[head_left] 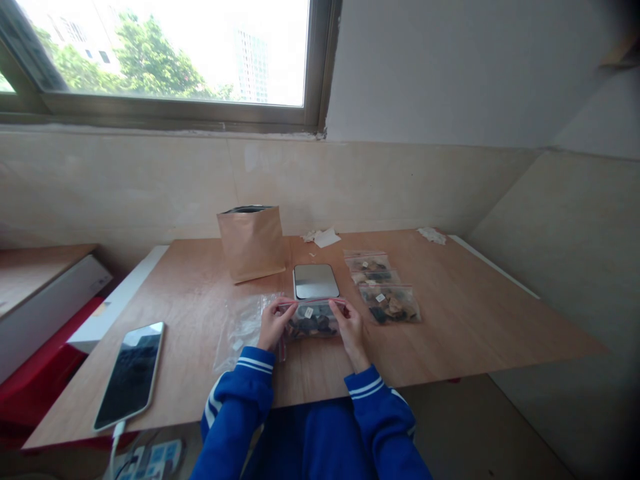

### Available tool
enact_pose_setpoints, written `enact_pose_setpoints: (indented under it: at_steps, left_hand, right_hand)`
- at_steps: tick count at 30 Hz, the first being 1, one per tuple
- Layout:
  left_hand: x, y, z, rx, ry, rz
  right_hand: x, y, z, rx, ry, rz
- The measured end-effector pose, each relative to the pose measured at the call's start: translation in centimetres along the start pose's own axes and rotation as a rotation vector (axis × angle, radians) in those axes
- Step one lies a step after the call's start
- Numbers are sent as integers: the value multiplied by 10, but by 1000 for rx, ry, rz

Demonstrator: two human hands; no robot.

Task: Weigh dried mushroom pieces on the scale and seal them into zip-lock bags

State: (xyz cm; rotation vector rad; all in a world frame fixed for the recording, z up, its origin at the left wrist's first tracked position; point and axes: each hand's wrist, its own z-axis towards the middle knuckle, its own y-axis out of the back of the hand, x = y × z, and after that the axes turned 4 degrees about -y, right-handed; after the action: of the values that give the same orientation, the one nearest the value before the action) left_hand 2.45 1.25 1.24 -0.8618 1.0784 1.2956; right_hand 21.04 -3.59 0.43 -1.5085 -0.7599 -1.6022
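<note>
A small clear zip bag (311, 320) with a red seal strip and dark and tan pieces inside lies on the wooden table (470, 313) in front of me. My left hand (274, 325) pinches its left end at the seal. My right hand (349, 329) pinches its right end. Both wrists wear blue sleeves with white stripes. Just behind the bag sits a small scale (315, 281) with a shiny flat top.
Two filled zip bags (383, 293) lie to the right of the scale. A brown paper pouch (251, 243) stands open at the back. Empty clear bags (241, 327) lie left of my hands. A phone (131, 373) on a cable rests at the left edge. Paper scraps (323, 237) lie near the wall.
</note>
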Motion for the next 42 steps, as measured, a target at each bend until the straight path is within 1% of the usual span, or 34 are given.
enact_pose_setpoints:
  at_steps: [4,7,12,18,24,29,33,36,39,42]
  left_hand:
    - [-2,0,0,0,11,-15]
    - [-3,-1,0,22,19,-57]
    - [-1,-3,-1,62,63,-110]
    - [-3,-4,-1,61,68,-123]
    - [-9,-3,-1,45,56,-130]
    - [-7,-3,-2,26,31,-98]
    - [-5,-3,-2,53,78,-122]
    - [-4,-4,-2,85,131,-149]
    - [-2,-5,-2,131,148,-158]
    - [-3,-5,-3,139,136,-150]
  right_hand:
    - [2,1,-1,10,-21,2]
    - [2,1,-1,40,-17,7]
    - [0,-2,-2,70,-77,6]
    - [0,-3,-3,59,-29,-6]
    - [-1,-2,-3,77,0,-23]
    - [0,-2,-3,99,14,-25]
    - [3,-2,-3,82,12,-16]
    - [7,-4,-5,151,15,6]
    - [9,-7,-7,240,-8,24]
    - [8,-8,-8,257,-29,43]
